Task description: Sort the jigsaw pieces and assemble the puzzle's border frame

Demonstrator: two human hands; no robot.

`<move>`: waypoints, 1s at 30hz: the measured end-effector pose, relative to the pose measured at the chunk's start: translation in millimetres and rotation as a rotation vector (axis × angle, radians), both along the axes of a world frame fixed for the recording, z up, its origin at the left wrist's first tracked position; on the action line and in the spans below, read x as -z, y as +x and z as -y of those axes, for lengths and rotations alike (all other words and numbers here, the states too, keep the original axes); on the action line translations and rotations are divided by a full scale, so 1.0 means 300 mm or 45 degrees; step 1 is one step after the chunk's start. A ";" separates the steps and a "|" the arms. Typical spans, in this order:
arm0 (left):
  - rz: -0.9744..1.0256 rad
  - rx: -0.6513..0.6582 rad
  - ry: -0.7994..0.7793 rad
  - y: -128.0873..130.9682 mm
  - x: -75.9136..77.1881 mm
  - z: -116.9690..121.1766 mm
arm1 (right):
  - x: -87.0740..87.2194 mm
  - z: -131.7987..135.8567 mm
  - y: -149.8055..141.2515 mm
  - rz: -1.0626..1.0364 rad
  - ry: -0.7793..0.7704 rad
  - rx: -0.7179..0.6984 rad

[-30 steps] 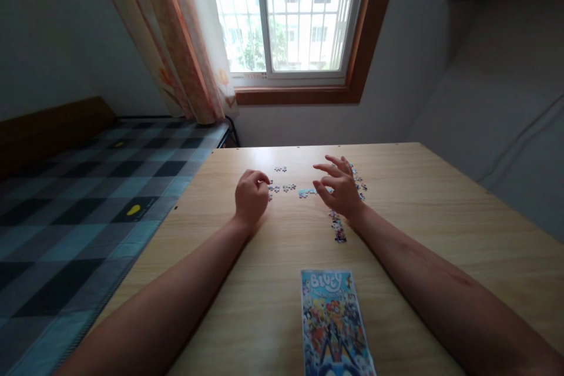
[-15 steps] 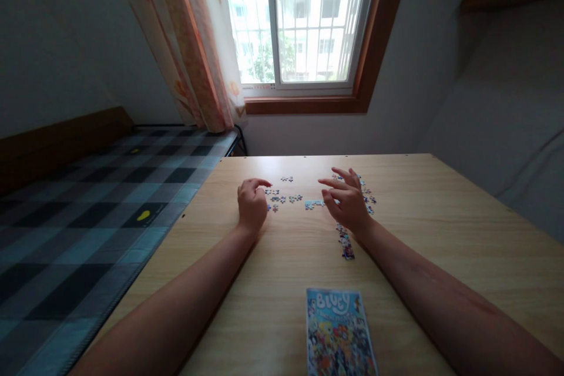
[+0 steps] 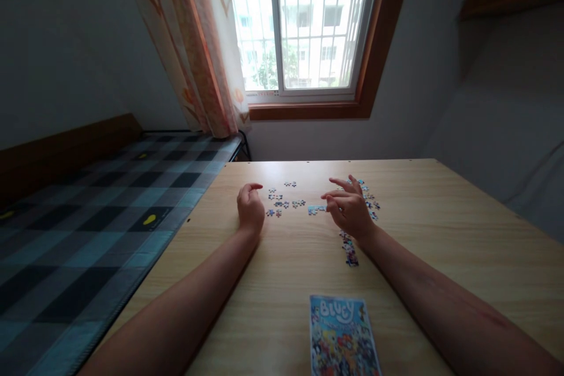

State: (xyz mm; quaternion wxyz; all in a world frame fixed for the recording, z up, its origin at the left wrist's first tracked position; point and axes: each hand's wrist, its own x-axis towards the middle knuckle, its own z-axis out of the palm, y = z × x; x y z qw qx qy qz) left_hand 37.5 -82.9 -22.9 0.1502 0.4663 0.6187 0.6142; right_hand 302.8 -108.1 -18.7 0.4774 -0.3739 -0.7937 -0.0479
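Observation:
My left hand (image 3: 251, 208) rests at the left of the table, its fingers loosely curved and the upper one stretched to the right. Just right of it lie several loose jigsaw pieces (image 3: 282, 204); no piece shows in this hand. My right hand (image 3: 352, 207) hovers over a partly joined jigsaw puzzle (image 3: 350, 251) with its fingers spread. Its thumb lies close to one fingertip, and no held piece can be made out there. The hand hides the puzzle's middle. A blue end of the joined strip (image 3: 316, 210) shows left of the fingertips.
A colourful box or card marked "Bluey" (image 3: 343, 335) lies at the front of the wooden table (image 3: 440, 247). Left of the table is a bed with a checked cover (image 3: 132, 235). Behind stand a curtain (image 3: 198, 59) and a barred window (image 3: 317, 29).
My left hand has drawn left off the loose pieces, baring more of them, and its upper finger has straightened. My right thumb has come closer to a fingertip. The view has tilted up slightly.

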 end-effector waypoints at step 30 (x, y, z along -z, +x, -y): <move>0.043 -0.012 -0.096 0.004 -0.005 0.004 | 0.003 -0.004 -0.005 0.004 -0.005 -0.025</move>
